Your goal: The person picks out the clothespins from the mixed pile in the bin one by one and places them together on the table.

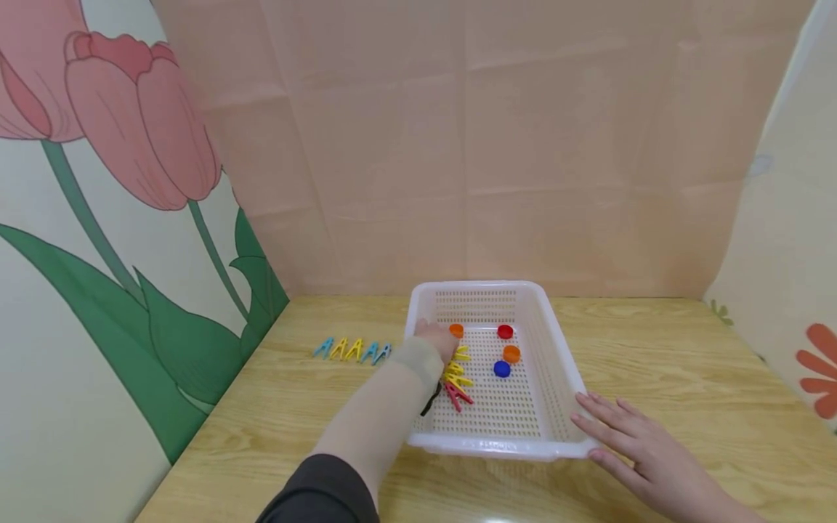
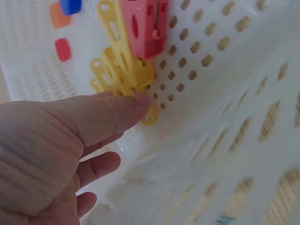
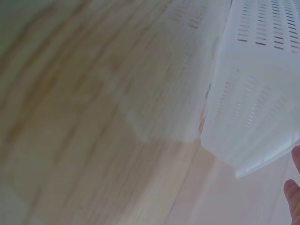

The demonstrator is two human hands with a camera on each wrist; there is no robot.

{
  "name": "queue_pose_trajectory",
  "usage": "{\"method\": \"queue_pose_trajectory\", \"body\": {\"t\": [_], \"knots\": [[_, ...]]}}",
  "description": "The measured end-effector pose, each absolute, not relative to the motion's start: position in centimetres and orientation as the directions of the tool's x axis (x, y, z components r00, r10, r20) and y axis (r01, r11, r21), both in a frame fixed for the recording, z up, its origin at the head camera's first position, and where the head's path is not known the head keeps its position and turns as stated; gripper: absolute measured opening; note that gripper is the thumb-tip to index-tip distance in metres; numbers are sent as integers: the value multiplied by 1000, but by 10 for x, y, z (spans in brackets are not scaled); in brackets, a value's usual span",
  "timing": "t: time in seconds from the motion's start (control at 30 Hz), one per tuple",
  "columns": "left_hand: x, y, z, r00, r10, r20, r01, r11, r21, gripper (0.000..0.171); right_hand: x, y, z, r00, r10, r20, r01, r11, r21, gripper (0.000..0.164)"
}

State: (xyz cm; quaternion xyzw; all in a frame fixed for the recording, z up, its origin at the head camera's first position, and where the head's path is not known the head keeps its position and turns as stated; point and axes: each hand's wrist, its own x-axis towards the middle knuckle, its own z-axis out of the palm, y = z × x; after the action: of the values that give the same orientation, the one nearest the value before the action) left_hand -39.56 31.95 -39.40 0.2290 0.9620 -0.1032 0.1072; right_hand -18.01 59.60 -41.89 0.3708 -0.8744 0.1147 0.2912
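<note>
My left hand reaches into the white perforated plastic basket, close to its left wall. In the left wrist view, the thumb and a forefinger mostly hidden behind it pinch a yellow clothespin; only its looped end shows past the thumb tip. Several more yellow clothespins lie in a row there, with a red clothespin at the near end. My right hand rests on the basket's near right corner with its fingers extended; just its fingertips appear in the right wrist view.
Inside the basket are a blue cap, orange caps and a red cap. Left of the basket, several blue and yellow clothespins stand in a row on the wooden table. A paper-covered wall rises behind.
</note>
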Motion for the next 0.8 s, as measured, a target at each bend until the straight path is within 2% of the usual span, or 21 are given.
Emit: {"method": "queue_pose_trajectory", "body": {"t": [0.1, 0.17, 0.3, 0.4, 0.57, 0.67, 0.8], "knots": [[-398, 322, -396, -862, 433, -264, 493, 837, -238, 17, -180, 597, -419, -554, -582, 595, -713, 701, 22, 46], [-399, 323, -396, -861, 433, -267, 496, 830, -256, 17, -180, 597, -419, -558, -581, 593, -710, 704, 21, 47], [-402, 325, -398, -864, 407, -294, 473, 857, -204, 15, -180, 597, -419, -561, -579, 592, -709, 705, 17, 47], [-410, 325, -403, -867, 383, -318, 442, 887, -137, 22, -180, 596, -420, -563, -573, 595, -708, 706, 10, 48], [-420, 324, -408, -877, 395, -275, 424, 904, -53, 28, -179, 596, -420, -583, -560, 589, -699, 715, -13, 48], [-420, 323, -406, -877, 414, -245, 430, 903, -15, 26, -179, 595, -420, -590, -555, 587, -696, 717, -21, 48], [-416, 321, -400, -885, 406, -226, 395, 914, 97, 22, -179, 595, -420, -588, -551, 592, -695, 719, -21, 48]]}}
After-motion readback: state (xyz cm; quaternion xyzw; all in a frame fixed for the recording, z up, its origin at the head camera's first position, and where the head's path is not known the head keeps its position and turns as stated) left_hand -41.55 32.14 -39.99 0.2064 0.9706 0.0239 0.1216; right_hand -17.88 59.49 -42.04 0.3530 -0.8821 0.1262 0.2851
